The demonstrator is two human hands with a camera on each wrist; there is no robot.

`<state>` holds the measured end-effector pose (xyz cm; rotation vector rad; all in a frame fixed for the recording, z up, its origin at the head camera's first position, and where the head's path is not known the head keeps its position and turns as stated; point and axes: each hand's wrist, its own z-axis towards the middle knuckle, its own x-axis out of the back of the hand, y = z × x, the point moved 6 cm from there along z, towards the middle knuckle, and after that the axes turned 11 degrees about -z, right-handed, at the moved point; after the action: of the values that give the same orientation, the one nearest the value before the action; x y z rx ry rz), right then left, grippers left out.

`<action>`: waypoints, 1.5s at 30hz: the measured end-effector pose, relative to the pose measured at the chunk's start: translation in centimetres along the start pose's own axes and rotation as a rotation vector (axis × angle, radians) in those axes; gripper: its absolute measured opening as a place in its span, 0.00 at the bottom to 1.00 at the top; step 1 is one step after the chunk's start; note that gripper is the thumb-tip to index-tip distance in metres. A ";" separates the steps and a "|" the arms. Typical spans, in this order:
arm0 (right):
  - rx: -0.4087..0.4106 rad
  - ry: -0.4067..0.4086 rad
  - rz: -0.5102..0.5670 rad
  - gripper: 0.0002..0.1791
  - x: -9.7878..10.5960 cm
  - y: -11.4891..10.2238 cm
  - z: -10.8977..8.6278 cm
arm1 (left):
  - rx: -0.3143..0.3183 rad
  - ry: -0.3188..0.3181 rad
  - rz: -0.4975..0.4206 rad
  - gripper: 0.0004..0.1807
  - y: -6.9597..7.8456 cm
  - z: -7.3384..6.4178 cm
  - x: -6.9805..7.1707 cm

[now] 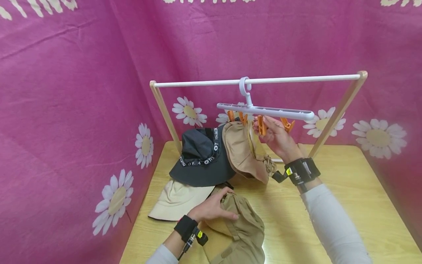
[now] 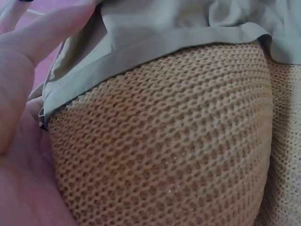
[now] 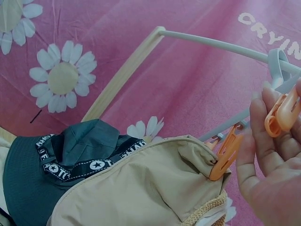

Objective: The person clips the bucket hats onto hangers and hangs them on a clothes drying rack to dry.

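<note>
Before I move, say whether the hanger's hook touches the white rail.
Touching. The head view shows the hook curled over the white rail, the hanger hanging beneath.

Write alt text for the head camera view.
A person's right hand holds an orange clip under a hanger, near a clipped tan hat and a dark hat; the left hand touches a khaki hat on the table.

Rumpled khaki hat (image 1: pixel 249 223), knit showing, orange clip (image 1: pixel 262 125) upright

Booth-like setting: pink daisy-print cloth (image 1: pixel 204 40) round three sides of wood-look table (image 1: pixel 366 209).
</note>
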<state>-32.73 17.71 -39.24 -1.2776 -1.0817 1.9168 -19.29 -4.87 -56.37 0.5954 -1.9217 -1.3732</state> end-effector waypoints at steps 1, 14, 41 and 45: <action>0.002 -0.001 -0.002 0.16 0.0 0.0 0.0 | 0.001 -0.011 -0.011 0.41 0.0 0.0 0.0; 0.054 0.057 0.008 0.12 -0.2 -0.6 0.0 | 0.088 -0.034 -0.026 0.42 -0.9 -0.5 0.0; -0.048 -0.063 -0.158 0.14 -0.4 -0.7 -0.2 | -0.014 -0.115 -0.048 0.11 -1.3 -1.2 -0.5; -0.044 -0.069 -0.140 0.14 -0.5 -0.7 -0.1 | -0.044 -0.107 -0.042 0.10 -0.9 -1.3 -0.3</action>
<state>-32.38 17.66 -38.46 -1.1347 -1.2215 1.8527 -18.09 -5.76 -57.08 0.5541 -1.9676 -1.4964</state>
